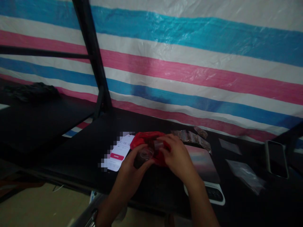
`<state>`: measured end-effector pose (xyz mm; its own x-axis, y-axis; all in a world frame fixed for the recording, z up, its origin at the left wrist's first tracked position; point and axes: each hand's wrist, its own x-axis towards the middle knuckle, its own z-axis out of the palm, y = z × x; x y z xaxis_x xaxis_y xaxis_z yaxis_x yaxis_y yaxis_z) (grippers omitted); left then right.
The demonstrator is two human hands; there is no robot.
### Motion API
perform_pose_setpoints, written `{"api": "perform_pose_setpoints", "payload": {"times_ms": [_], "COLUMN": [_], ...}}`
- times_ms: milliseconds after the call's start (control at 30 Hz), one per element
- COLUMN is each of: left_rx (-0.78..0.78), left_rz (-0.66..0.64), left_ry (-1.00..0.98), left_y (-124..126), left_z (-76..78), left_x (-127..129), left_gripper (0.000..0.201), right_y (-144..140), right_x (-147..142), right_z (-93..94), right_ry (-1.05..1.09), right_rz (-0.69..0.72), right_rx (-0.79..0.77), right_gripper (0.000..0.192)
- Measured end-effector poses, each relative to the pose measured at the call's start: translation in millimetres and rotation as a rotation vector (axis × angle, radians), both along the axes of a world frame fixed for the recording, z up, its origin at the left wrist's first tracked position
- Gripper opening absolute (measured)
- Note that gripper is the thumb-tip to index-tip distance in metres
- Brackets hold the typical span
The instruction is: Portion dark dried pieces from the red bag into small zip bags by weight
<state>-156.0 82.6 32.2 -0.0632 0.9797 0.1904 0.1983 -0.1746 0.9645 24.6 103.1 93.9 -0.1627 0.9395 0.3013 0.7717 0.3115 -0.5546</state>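
Over the black table, my left hand curls its thumb and fingers round a clear plastic bag with a rounded, open-looking mouth. Its contents are too dark to make out. Close beside it, my right hand is closed, fingers bent over a small translucent plastic piece whose kind I cannot tell. Both hands are at the opening of a crumpled red bag, whose inside is mostly hidden by the fingers. Beneath my right forearm sits a digital scale with a metal plate and a white button panel.
Left of the red bag lies a lit phone screen. Several small zip bags of brown bits lie behind the scale. Flat clear bags and a dark phone are on the right. A black post stands before striped sheeting.
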Motion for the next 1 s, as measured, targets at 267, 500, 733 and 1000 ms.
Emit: {"api": "perform_pose_setpoints", "payload": {"times_ms": [267,500,733,1000], "left_rx": [-0.1,-0.186,-0.324,-0.237], "left_rz": [-0.02,-0.083,-0.049,-0.048], "left_ry": [0.004,-0.077,-0.301,-0.285], "left_y": [-4,-2,0,0], "left_z": [14.4,16.1,27.6,26.1], "left_x": [-9,-11,-14,-14], "left_gripper": [0.048,0.05,0.072,0.063], "right_y": [9,10,5,1], "right_x": [-4,-9,-6,-2], "right_z": [-14.7,-14.1,-15.6,-9.7], "right_ry": [-0.296,-0.226,-0.082,0.097], "right_rz": [-0.123,-0.028,0.08,0.119], "right_rx": [-0.022,-0.083,-0.182,-0.291], "right_gripper": [0.052,0.049,0.044,0.034]}}
